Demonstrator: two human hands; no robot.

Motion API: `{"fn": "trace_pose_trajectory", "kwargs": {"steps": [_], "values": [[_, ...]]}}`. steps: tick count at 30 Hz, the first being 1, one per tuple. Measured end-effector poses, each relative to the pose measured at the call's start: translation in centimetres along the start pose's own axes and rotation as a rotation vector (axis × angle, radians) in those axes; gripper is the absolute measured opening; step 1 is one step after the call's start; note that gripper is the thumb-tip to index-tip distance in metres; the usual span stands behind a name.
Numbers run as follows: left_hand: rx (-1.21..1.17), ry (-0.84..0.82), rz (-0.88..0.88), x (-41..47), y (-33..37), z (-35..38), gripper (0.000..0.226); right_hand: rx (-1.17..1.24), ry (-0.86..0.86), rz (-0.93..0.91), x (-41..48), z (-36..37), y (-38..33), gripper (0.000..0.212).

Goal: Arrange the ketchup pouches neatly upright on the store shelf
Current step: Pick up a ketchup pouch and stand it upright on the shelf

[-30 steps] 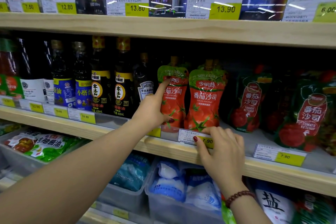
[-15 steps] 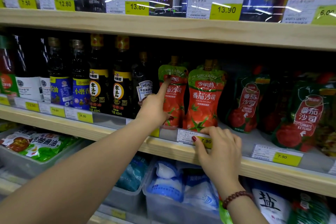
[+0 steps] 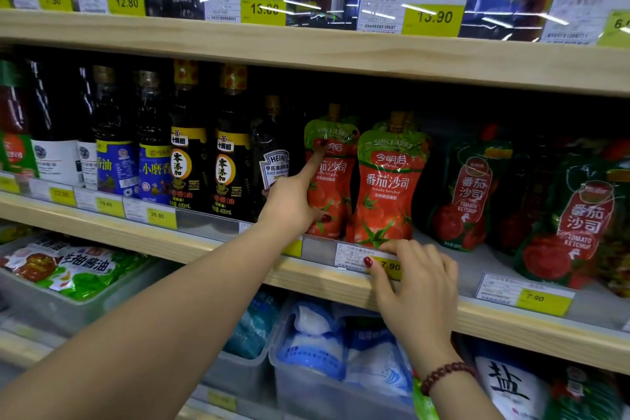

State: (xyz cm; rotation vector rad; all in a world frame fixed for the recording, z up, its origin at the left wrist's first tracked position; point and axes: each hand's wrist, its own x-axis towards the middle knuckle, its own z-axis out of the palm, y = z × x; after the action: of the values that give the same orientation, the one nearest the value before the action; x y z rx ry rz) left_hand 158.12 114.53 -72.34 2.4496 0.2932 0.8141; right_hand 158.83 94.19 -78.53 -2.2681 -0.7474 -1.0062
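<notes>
Two red-and-green ketchup pouches stand upright side by side at the front of the middle wooden shelf (image 3: 204, 245): a left pouch (image 3: 335, 187) and a right pouch (image 3: 388, 187). My left hand (image 3: 289, 201) holds the left pouch at its left edge, index finger stretched up its front, thumb low on it. My right hand (image 3: 416, 283) lies spread on the shelf's front lip over a price tag (image 3: 354, 257), fingertips at the right pouch's base. More ketchup pouches (image 3: 467, 191) (image 3: 572, 225) stand further right and deeper, leaning a little.
Dark sauce bottles (image 3: 184, 153) and a Heinz bottle (image 3: 272, 160) fill the shelf left of the pouches. The upper shelf (image 3: 306, 54) hangs close overhead with bottles and blue bags. Plastic bins (image 3: 306, 385) of salt bags sit on the shelf below.
My left index finger has slid higher up the left pouch's front. My right hand has stayed on the shelf lip. Both front pouches stand as before.
</notes>
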Motion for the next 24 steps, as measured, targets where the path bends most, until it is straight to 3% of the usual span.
{"fn": "trace_pose_trajectory", "kwargs": {"steps": [6, 9, 11, 14, 16, 19, 24], "values": [[-0.056, -0.047, 0.019, -0.7, 0.3, -0.5, 0.104, 0.070, -0.090, 0.011, 0.4, -0.9, 0.1, 0.011], [-0.092, 0.000, 0.045, -1.9, 0.8, -0.4, 0.095, 0.176, -0.163, 0.001, 0.8, -2.2, 0.7, 0.020], [-0.147, 0.088, 0.056, -3.0, 1.1, -0.1, 0.083, 0.261, -0.160, -0.013, 1.0, -3.4, 1.1, 0.021], [-0.191, 0.285, 0.032, -5.2, 1.8, 1.1, 0.046, 0.307, -0.088, -0.043, 1.2, -5.2, 2.2, 0.013], [-0.266, 0.332, 0.004, -6.6, 2.6, 2.2, 0.024, 0.363, -0.028, -0.002, 0.9, -6.2, 3.1, 0.008], [-0.322, 0.343, 0.045, -8.2, 4.1, 3.9, 0.019, 0.384, -0.002, 0.044, -0.9, -7.2, 4.3, 0.004], [-0.144, 0.372, 0.189, -9.8, 4.9, 6.0, 0.018, 0.154, -0.354, -0.076, -6.9, -7.6, 6.6, 0.045]]}}
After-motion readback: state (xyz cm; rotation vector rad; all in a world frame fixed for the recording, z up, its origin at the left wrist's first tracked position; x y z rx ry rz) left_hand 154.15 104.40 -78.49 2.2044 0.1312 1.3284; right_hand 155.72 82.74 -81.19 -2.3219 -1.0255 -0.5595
